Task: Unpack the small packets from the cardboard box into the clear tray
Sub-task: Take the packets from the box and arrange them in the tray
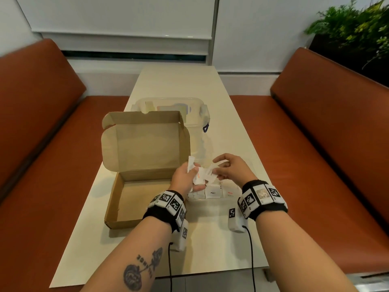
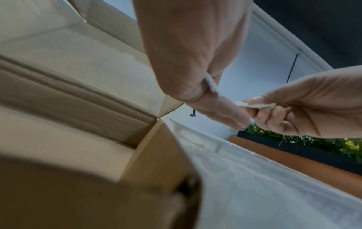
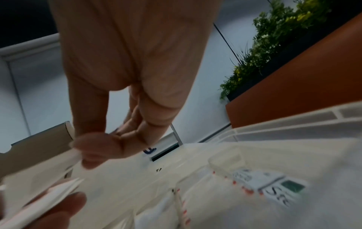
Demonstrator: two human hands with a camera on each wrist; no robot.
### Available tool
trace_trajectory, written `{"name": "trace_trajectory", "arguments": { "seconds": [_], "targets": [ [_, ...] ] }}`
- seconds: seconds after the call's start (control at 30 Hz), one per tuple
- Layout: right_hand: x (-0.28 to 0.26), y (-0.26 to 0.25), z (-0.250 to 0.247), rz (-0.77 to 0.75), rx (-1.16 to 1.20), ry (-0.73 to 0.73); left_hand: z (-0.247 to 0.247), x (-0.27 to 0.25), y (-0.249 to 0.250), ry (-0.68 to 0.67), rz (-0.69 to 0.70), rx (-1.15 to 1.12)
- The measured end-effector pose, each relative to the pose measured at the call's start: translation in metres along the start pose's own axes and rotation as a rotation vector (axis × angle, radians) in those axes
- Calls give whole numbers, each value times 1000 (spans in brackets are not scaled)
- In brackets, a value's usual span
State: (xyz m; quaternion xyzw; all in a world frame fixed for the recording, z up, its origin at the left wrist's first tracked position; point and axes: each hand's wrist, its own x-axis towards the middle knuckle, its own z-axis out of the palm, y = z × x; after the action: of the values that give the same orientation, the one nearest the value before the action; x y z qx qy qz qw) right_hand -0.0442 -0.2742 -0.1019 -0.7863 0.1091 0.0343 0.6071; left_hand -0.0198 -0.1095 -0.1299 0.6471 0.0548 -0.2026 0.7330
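Cream tabletop (image 1: 185,85) runs up the middle of the head view, and we sit between two rust-orange benches (image 1: 40,114), with white blinds (image 1: 126,20) across the top and a green plant (image 1: 357,28) in the upper right corner. Behind the work, at center frame, stands a clear lidded tub (image 1: 202,114). Left of center lies the cardboard box (image 1: 117,199), its lid propped upright; we see only bare cardboard on its floor. Just right of it sits the clear tray (image 1: 235,200), partly hidden by our wrists, with several white packets lying flat (image 1: 213,192) inside.

Above the tray's left end, our left hand (image 1: 185,178) has its fingers curled round a bunch of small packets (image 1: 199,175). Our right hand (image 1: 231,169) meets it there, thumb and fingertips pinching a white packet (image 2: 252,105) at the edge of that bunch. The remaining right fingers curl loosely.
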Motion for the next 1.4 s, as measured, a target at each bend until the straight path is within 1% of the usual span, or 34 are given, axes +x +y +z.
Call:
{"name": "trace_trajectory", "arguments": {
  "seconds": [0.17, 0.23, 0.27, 0.37, 0.43, 0.5, 0.57, 0.63, 0.7, 0.8, 0.9, 0.97, 1.07, 1.17, 1.4],
  "targets": [
    [4, -7, -2, 9, -229, -124, 0, -4, 0, -132, 12, -1],
    [4, -8, 1, -9, -292, -129, 1, -4, -2, -158, 32, 28],
    [4, -7, 2, -10, -294, -117, 1, -3, -4, -147, 39, 33],
    [2, -2, 8, 39, -164, -74, 0, 1, -7, -72, 40, -13],
    [-1, 2, 12, 86, -39, -49, 0, 3, -8, -57, 34, -40],
    [-2, 5, 10, 86, -16, 5, 0, 3, -9, -50, 42, -33],
    [0, 6, 4, 44, -144, 64, -2, 5, -10, -1, 46, -33],
    [3, 5, -3, 7, -365, 65, -7, 7, -12, 65, 34, -54],
    [5, 4, -2, 11, -596, -10, -12, 8, -15, 82, 15, -59],
    [7, 3, 8, 50, -841, -125, -13, 6, -18, 41, -1, -66],
    [8, 4, 20, 56, -994, -207, -12, 7, -19, 27, 3, -76],
    [10, 5, 28, 44, -1050, -225, -12, 8, -19, 17, 0, -71],
    [9, 7, 33, 22, -1083, -220, -12, 8, -18, 20, 3, -56],
    [8, 10, 32, -30, -1057, -187, -12, 8, -18, 20, 7, -54],
    [3, 21, 34, -78, -1012, -117, -11, 7, -18, 28, 12, -46]
  ]
}}
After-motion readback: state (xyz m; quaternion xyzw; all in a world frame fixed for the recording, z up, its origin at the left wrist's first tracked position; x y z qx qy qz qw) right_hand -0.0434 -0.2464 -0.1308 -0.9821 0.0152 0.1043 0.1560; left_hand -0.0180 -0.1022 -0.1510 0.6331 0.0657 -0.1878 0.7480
